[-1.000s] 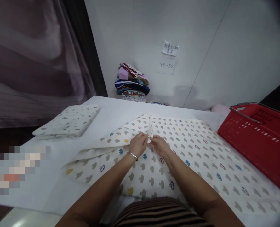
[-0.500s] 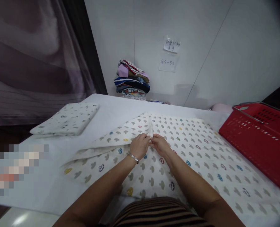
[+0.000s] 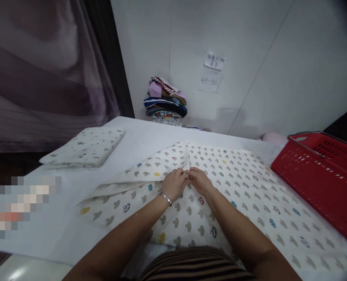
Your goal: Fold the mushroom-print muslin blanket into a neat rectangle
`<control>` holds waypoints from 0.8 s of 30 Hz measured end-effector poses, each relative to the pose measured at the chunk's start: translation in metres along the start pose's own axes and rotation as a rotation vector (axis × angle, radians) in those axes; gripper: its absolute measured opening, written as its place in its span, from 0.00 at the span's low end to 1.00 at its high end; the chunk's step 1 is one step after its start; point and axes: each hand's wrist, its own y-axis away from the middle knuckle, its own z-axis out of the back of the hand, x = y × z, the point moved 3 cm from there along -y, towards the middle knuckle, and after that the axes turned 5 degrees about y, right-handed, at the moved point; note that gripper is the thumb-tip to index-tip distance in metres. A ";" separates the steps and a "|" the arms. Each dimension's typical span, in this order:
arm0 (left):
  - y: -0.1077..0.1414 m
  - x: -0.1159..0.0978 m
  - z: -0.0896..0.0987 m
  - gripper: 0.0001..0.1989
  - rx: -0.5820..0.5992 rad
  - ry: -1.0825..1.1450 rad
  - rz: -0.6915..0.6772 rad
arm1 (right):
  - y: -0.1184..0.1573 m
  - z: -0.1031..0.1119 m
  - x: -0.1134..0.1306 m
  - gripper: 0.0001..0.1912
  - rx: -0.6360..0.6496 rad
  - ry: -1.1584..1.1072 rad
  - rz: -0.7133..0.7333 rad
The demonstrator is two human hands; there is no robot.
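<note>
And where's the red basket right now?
In the head view, the red basket is at the far right of the picture, right beside the right-hand edge of the spread mushroom-print cloth.

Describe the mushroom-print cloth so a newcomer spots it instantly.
Start at the red basket at the right of the white table. The mushroom-print cloth spreads left from beside it, with the left hand and right hand pinching it near its middle. Rows of grey mushrooms with scattered coloured ones set it apart from the folded cloth at far left.
</note>
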 end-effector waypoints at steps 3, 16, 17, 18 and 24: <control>-0.001 0.000 0.000 0.12 -0.015 0.000 0.001 | -0.004 0.001 -0.002 0.13 -0.033 0.008 0.010; 0.010 0.022 -0.002 0.22 -0.163 0.070 0.021 | -0.015 0.002 0.005 0.37 -0.172 0.114 0.067; 0.009 0.024 -0.001 0.22 -0.150 0.060 0.034 | -0.016 -0.001 0.007 0.37 -0.177 0.121 0.071; 0.008 0.026 0.000 0.22 -0.136 0.058 0.047 | -0.017 -0.004 0.011 0.36 -0.178 0.124 0.076; -0.032 0.083 0.041 0.18 -0.199 0.174 0.296 | -0.022 -0.032 0.035 0.40 0.014 0.184 0.112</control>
